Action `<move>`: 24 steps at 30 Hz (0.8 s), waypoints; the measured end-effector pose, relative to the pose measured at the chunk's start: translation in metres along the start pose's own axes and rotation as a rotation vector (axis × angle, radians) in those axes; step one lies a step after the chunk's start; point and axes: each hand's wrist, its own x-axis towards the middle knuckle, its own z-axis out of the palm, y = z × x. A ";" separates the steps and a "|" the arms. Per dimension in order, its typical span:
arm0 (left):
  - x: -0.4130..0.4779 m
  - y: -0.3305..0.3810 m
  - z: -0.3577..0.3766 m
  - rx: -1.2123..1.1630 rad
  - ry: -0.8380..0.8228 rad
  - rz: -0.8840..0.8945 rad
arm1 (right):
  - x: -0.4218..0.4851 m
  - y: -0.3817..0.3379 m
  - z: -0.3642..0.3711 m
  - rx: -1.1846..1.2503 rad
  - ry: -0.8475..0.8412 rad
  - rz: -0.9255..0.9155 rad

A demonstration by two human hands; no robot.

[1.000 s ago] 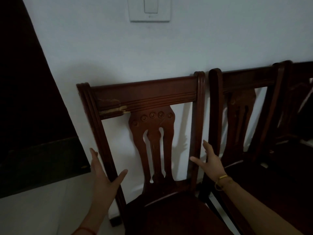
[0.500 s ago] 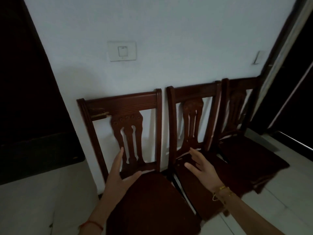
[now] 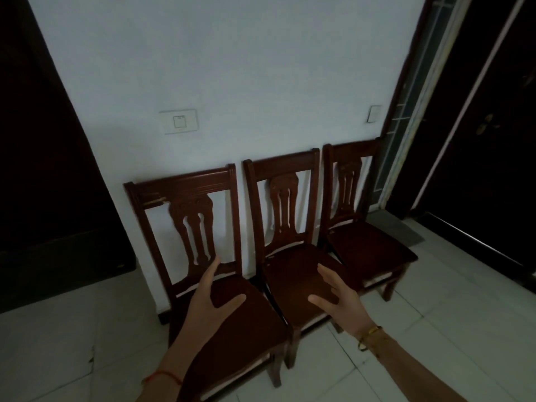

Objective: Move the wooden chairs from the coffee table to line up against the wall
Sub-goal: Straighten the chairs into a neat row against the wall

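Three dark wooden chairs stand side by side with their backs against the white wall (image 3: pixel 232 68): a left chair (image 3: pixel 185 192), a middle chair (image 3: pixel 284 175) and a right chair (image 3: pixel 371 245). My left hand (image 3: pixel 211 303) hovers open above the left chair's seat, fingers spread, touching nothing. My right hand (image 3: pixel 339 300) hangs open above the front of the middle chair's seat, also holding nothing. The left chair's top rail has a chipped pale patch.
A dark door (image 3: pixel 43 169) fills the left side. On the right are a door frame (image 3: pixel 412 111) and a dark door (image 3: pixel 499 126), with a grey mat (image 3: pixel 397 230) at its foot. A wall switch (image 3: pixel 179 121) sits above the chairs. Pale tiled floor (image 3: pixel 72 329) lies around.
Both hands have come off the left chair's back posts and drawn back over the seats. The view has pulled away from the wall, so all three chairs now show.
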 end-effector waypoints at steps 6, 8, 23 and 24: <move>-0.025 0.035 0.037 -0.023 -0.046 -0.030 | -0.042 -0.013 -0.052 0.045 0.047 0.034; -0.022 0.051 0.054 -0.015 -0.068 -0.029 | -0.049 -0.015 -0.074 0.034 0.075 0.029; 0.162 0.131 0.316 -0.026 0.010 0.053 | 0.101 0.087 -0.319 -0.074 0.089 0.033; 0.177 0.133 0.334 -0.019 0.029 0.056 | 0.118 0.095 -0.336 -0.081 0.084 0.028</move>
